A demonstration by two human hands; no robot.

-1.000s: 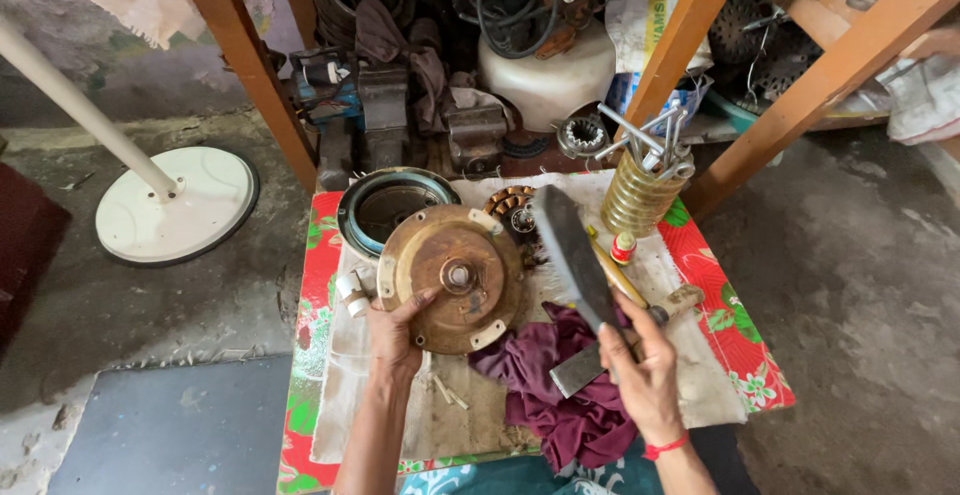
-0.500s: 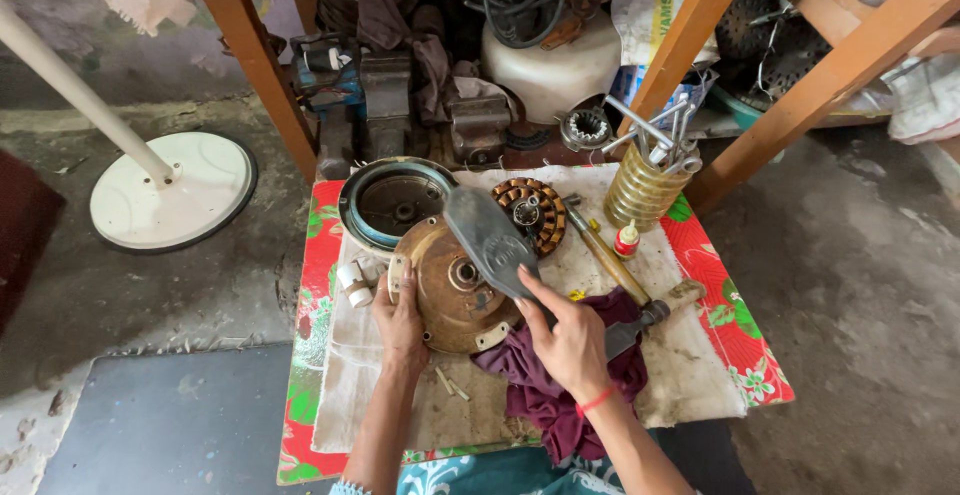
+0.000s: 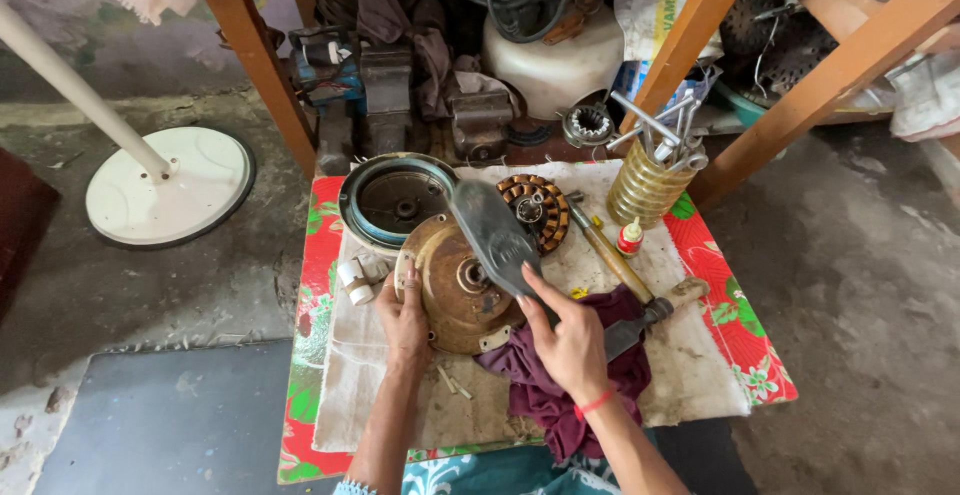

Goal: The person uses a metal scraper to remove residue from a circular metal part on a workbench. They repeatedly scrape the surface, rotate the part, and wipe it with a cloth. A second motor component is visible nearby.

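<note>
Your right hand (image 3: 568, 340) has swung the grey fan blade (image 3: 492, 236) over onto the rusty motor cover (image 3: 452, 290), gripping it; left hand (image 3: 403, 317) stays pressed flat on the cover's edge.

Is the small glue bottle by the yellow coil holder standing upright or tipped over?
Upright. The small glue bottle stands on the cloth-covered table with its red cap pointing up, just beside the yellow coil holder.

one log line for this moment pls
left hand steadies rusty motor cover | right hand holds grey blade over it | maroon rag under wrist
</note>
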